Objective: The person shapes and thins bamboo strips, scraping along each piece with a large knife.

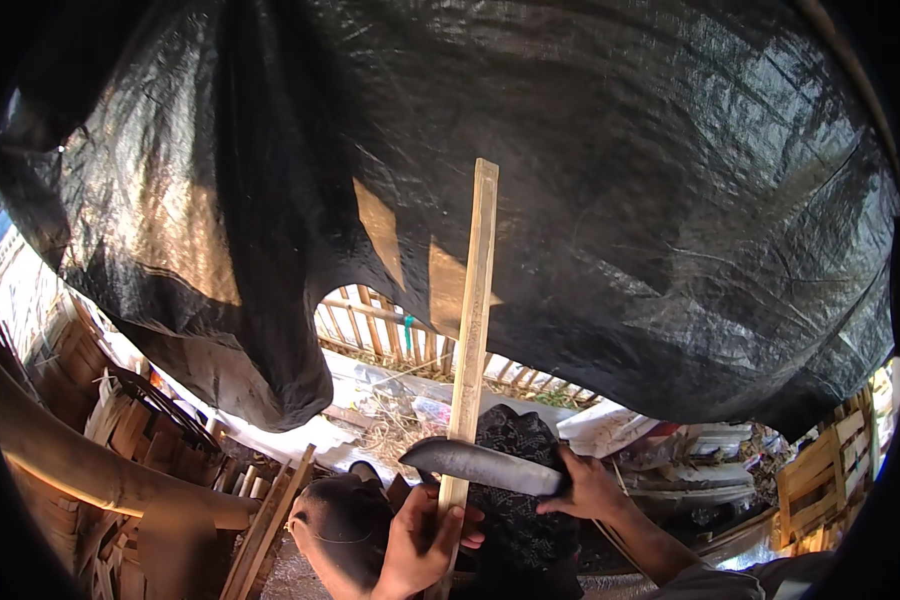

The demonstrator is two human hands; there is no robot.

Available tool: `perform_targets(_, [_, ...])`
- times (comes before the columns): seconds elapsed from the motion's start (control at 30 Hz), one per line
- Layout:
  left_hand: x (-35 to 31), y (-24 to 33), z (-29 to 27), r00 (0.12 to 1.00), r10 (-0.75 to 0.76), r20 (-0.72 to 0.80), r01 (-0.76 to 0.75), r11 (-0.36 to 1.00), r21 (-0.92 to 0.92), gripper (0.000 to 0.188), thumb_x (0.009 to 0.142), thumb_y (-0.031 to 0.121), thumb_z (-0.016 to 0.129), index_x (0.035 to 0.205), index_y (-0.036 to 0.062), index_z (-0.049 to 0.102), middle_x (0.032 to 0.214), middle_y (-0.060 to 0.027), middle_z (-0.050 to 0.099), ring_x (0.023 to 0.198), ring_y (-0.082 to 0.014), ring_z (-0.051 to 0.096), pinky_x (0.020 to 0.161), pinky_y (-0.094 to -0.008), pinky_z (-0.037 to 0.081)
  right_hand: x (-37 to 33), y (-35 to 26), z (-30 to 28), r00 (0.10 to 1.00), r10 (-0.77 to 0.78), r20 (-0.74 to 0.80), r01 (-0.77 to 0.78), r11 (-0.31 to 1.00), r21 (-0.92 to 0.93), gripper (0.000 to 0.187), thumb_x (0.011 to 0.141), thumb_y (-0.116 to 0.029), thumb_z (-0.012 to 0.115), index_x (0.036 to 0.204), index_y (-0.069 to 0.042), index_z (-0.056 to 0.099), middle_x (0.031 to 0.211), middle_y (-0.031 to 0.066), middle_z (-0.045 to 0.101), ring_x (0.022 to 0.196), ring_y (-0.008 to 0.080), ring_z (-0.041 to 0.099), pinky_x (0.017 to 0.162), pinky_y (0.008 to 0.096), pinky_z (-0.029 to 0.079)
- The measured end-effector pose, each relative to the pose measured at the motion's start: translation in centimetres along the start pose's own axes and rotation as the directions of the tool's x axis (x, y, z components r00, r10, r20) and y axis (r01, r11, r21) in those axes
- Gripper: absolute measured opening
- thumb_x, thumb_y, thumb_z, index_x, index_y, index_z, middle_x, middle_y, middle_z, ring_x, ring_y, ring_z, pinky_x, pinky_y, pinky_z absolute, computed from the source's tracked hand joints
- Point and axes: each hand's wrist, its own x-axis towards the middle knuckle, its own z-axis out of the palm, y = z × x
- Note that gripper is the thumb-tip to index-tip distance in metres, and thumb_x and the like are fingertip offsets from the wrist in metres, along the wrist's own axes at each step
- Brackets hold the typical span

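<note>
A long, pale bamboo slat (478, 270) stands nearly upright in front of me, its top leaning slightly right. My left hand (422, 545) is closed around its lower part, thumb against the near face. A machete (490, 468) with a broad, dark, curved blade lies across the slat just above those fingers, its tip pointing left. My right hand (582, 487) grips the machete at its right end, and the handle is hidden inside the fist. The blade passes in front of the slat and appears to touch it. Behind it is black patterned cloth (515, 430) over my leg.
A large black tarp (620, 200) hangs across the far side, with a bamboo fence (390, 325) showing under it. At left are a thick bamboo pole (100, 470) and several wood pieces (275, 520). My bare knee (340, 510) is beside my left hand. A wooden crate (820, 480) stands right.
</note>
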Motion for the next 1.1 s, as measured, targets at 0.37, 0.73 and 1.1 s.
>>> perform_targets(0.37, [2.8, 6.2, -2.3, 0.978, 0.096, 0.183, -0.125, 0.980, 0.157, 0.006, 0.089, 0.001, 0.042, 0.094, -0.0010, 0.040, 0.068, -0.0116, 0.055, 0.056, -0.0148, 0.054, 0.049, -0.0250, 0.044, -2.2, 1.5, 2.8, 0.865, -0.183, -0.467, 0.128, 0.981, -0.148, 0.044, 0.075, -0.035, 0.067, 0.095, 0.001, 0.051, 0.067, 0.0165, 0.057, 0.057, 0.0333, 0.059, 0.052, 0.0386, 0.045])
perform_targets(0.73, [3.6, 5.2, -2.3, 0.976, 0.136, 0.170, -0.162, 0.976, 0.144, 0.014, 0.088, -0.001, 0.043, 0.100, -0.0074, 0.042, 0.088, -0.0157, 0.059, 0.076, -0.0179, 0.063, 0.071, -0.0299, 0.054, 2.1, -0.3, -3.7, 0.956, 0.086, -0.281, 0.157, 0.661, 0.734, 0.038, 0.095, -0.036, 0.031, 0.078, -0.005, 0.045, 0.052, -0.0030, 0.035, 0.040, 0.0064, 0.035, 0.038, 0.0251, 0.036])
perform_targets(1.1, [3.6, 3.6, -3.3, 0.986, 0.144, 0.083, -0.156, 0.976, 0.149, 0.023, 0.089, 0.002, 0.045, 0.111, -0.0044, 0.042, 0.080, -0.0084, 0.057, 0.060, -0.0086, 0.051, 0.053, -0.0212, 0.041, 11.7, -12.9, -7.3, 0.860, -0.500, -0.101, 0.449, 0.836, -0.314, 0.037, 0.085, -0.034, 0.052, 0.089, 0.002, 0.057, 0.065, 0.0191, 0.057, 0.064, 0.0361, 0.057, 0.058, 0.0403, 0.044])
